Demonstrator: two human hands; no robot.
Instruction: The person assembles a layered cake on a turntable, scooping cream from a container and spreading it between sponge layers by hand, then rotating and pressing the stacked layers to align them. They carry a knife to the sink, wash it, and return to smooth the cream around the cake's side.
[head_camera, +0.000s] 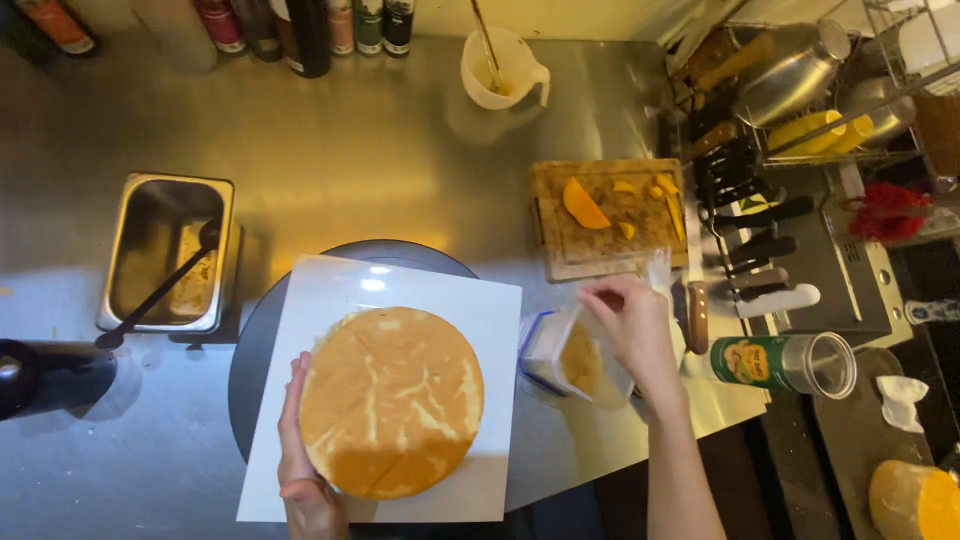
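Left hand (300, 455) flat against round cake (391, 401), right hand (630, 325) grasping tilted container (565, 357)

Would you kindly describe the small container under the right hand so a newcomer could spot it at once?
Start at the round sponge cake on the white board. Just right of that board, under the right hand, sits a small clear plastic tub with orange-brown contents. Unlike the green can lying beyond it, the tub is see-through with a blue edge.
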